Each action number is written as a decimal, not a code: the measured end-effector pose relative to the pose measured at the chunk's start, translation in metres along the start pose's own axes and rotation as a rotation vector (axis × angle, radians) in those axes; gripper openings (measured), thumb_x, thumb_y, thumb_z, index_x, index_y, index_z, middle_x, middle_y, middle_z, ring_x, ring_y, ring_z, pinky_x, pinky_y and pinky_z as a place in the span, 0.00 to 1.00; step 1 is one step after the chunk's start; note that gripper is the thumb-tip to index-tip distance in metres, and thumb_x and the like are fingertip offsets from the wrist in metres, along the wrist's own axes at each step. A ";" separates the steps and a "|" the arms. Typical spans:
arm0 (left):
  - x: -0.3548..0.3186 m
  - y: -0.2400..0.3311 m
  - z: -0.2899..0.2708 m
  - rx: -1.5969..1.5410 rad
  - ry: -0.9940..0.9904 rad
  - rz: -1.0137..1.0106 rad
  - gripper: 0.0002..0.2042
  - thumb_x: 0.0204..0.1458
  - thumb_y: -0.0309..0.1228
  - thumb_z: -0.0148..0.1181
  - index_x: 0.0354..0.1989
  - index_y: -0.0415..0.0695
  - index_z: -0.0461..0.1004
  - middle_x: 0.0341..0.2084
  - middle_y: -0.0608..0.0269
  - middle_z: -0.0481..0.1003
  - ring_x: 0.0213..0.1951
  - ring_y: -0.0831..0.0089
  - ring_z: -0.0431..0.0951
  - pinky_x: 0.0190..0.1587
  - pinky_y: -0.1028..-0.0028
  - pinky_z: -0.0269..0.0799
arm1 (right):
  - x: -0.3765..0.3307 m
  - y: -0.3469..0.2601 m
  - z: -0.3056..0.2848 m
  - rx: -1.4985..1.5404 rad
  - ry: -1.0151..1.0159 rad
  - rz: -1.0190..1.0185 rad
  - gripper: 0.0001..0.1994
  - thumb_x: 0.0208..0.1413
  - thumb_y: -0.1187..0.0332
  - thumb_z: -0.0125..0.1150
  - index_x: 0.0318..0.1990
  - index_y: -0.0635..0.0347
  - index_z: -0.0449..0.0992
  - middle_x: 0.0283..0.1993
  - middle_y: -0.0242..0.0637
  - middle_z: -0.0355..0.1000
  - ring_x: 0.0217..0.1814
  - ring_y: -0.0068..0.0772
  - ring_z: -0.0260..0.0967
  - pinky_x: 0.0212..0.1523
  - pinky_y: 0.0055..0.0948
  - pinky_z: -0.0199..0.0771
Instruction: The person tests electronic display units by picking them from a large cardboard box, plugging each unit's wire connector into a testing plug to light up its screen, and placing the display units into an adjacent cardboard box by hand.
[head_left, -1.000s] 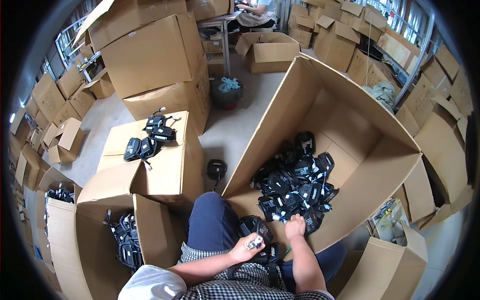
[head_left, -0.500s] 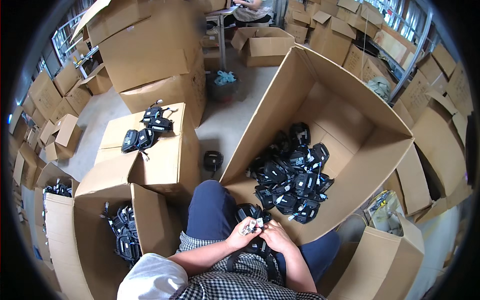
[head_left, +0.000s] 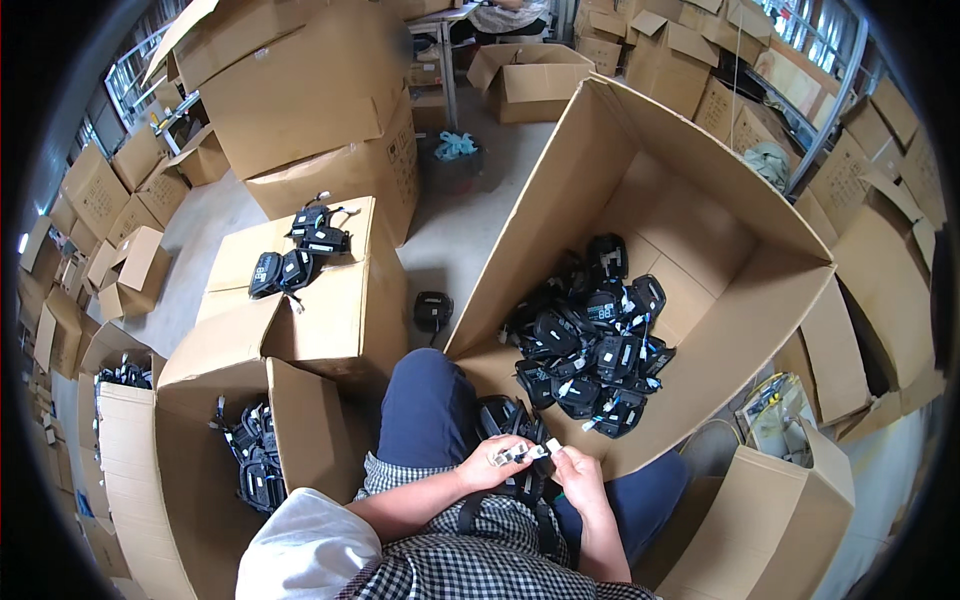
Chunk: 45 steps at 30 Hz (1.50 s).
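Note:
My left hand (head_left: 488, 466) is closed around several small white connectors (head_left: 510, 455) that stick out past the fingers. A white connector (head_left: 553, 445) is pinched at the fingertips of my right hand (head_left: 582, 478), just right of the left hand's bunch. Between my knees, partly hidden by the hands, lies a black display unit (head_left: 500, 412) with cables. A pile of similar black display units (head_left: 600, 355) with cables and white plugs fills part of the big tilted cardboard box (head_left: 690, 240) ahead of my hands.
Several more display units (head_left: 322, 240) lie on a closed carton (head_left: 340, 300) at left. An open box (head_left: 310, 410) nearer me holds others (head_left: 258, 455). One unit (head_left: 433, 308) rests on the floor. Stacked cartons (head_left: 310, 100) rise behind. A person (head_left: 510, 15) sits at a far table.
My right hand has moved slightly right, away from the left hand, and a white connector now shows at its fingertips. The whole view has shifted a little.

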<state>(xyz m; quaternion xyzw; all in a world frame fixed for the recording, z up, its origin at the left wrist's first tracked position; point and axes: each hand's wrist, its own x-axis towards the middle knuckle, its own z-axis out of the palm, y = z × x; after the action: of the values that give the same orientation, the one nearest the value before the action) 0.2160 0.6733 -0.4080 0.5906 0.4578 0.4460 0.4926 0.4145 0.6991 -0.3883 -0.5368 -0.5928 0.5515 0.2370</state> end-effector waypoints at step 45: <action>0.052 -0.070 0.009 -0.039 -0.332 -0.429 0.02 0.52 0.23 0.60 0.32 0.43 0.73 0.24 0.75 0.71 0.28 0.85 0.68 0.32 0.79 0.65 | 0.033 0.072 -0.015 -0.746 -0.229 -0.340 0.05 0.48 0.70 0.55 0.30 0.52 0.78 0.26 0.37 0.75 0.30 0.39 0.75 0.31 0.40 0.72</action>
<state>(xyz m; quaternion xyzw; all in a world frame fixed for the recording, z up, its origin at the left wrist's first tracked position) 0.2276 0.7289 -0.4746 0.5356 0.4767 0.2375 0.6554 0.4442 0.7210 -0.4599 -0.4156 -0.8545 0.3082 0.0465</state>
